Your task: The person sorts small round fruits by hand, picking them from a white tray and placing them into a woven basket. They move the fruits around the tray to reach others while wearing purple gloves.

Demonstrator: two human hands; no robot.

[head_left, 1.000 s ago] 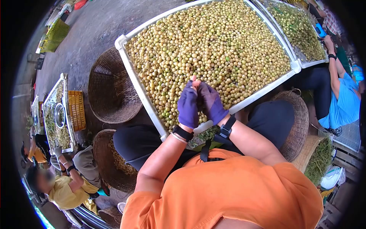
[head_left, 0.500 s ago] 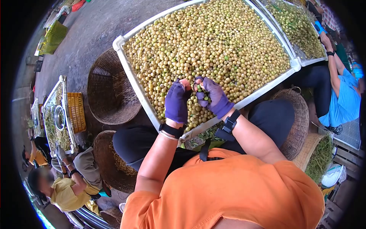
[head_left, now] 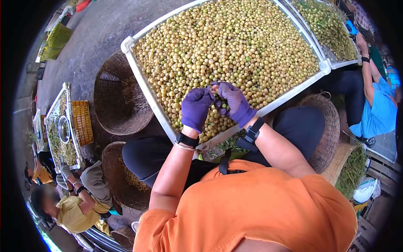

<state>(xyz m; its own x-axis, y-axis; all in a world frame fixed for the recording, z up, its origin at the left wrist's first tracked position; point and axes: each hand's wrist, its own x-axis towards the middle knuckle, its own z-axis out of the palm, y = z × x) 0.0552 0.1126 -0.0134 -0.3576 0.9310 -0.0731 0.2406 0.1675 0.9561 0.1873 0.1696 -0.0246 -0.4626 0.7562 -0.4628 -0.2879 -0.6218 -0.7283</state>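
Observation:
Small round yellow-green fruits (head_left: 226, 42) fill a white-framed tray (head_left: 147, 90) before me. Both my hands wear purple gloves with the fingertips partly bare, and they meet over the tray's near side. My left hand (head_left: 196, 108) is closed, its thumb and finger pinched against the right fingertips; what they pinch is hidden. Curled inward, my right hand (head_left: 236, 104) holds several darker green small round fruits (head_left: 223, 104) in its fingers.
Wicker baskets stand left (head_left: 121, 94) and right (head_left: 325, 126) of my knees; another basket (head_left: 121, 185) holds fruits. A second fruit tray (head_left: 325, 31) adjoins mine at right, beside a person in blue (head_left: 380, 109). At left, a person in yellow (head_left: 77, 212) sits by another tray (head_left: 79, 153).
My left hand has moved right and turned inward, so its fingertips now touch those of my right hand. My right hand has shifted slightly left and up.

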